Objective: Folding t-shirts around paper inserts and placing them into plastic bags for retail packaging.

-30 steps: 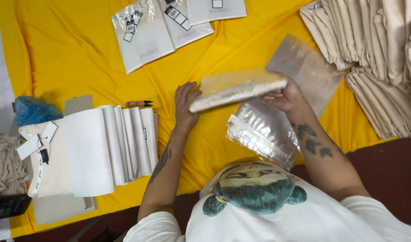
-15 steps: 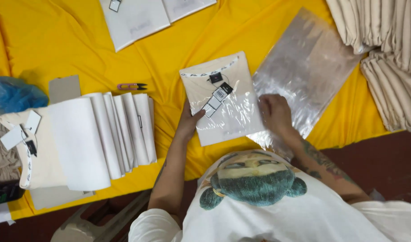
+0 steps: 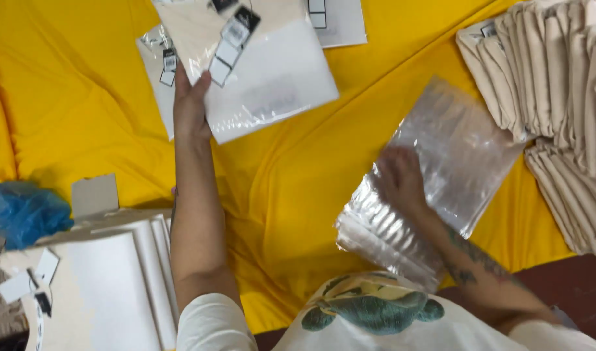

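Blue bag: a crumpled blue plastic bag (image 3: pixel 22 211) lay at the far left, at about 9 o'clock from the left arm.
White stack: a pile of folded white pieces (image 3: pixel 109 286) sat at the bottom left, with small paper tags (image 3: pixel 31 279) lying on its left side.
Grey card: a small grey card (image 3: pixel 94 195) stood just above that pile.
Left hand: the left hand (image 3: pixel 190 107) reached far out, and its fingers were closed on the near left edge of the packed shirt.
Packed shirt: a folded white shirt in a clear bag (image 3: pixel 265 71) was up at 12 o'clock, held over the yellow cloth (image 3: pixel 278 195), with hanging tags (image 3: pixel 229 39) on top. Other packed shirts (image 3: pixel 158 78) lay under and beside it.
Right hand: the right hand (image 3: pixel 402 179) lay flat with spread fingers on the stack of clear bags (image 3: pixel 434 175), holding nothing.
Folded cloth piles: rows of cream folded cloth (image 3: pixel 557 97) filled the right side, at 2 o'clock from the right hand.
What could go wrong: the packed shirt was held only by one edge, so I think it could tip or slide out. The clear bags look slippery, so a push could fan them off the near edge.
Open room: the middle of the yellow cloth was bare. The near edge was just below the clear bags, and the right side was crowded.
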